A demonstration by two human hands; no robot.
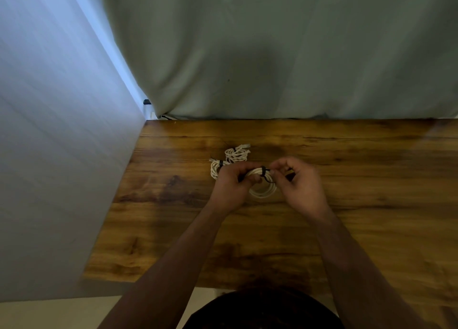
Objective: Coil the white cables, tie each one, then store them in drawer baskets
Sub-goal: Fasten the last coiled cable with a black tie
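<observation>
1. The coil of thin white cable [264,192] is held just above the brown wood-grain worktop [347,217], between both hands.
2. The left hand [230,182] has its grip closed round the coil's upper arc. The right hand [300,182] has a narrow fingertip grip, pinching the thin black tie [264,171] wrapped over that arc.
3. Handling, as a judgement: the coil is light and soft but springy, and its loops will fan apart if let go before the tie is tight.
4. It is best held at the tied arc, where all the strands are bunched together, not by the loose lower loops.
5. Just beyond and left of the coil lies a white cable bundle with a dark band [215,170]. Further beyond it is a twisted white cable bundle [236,153].
</observation>
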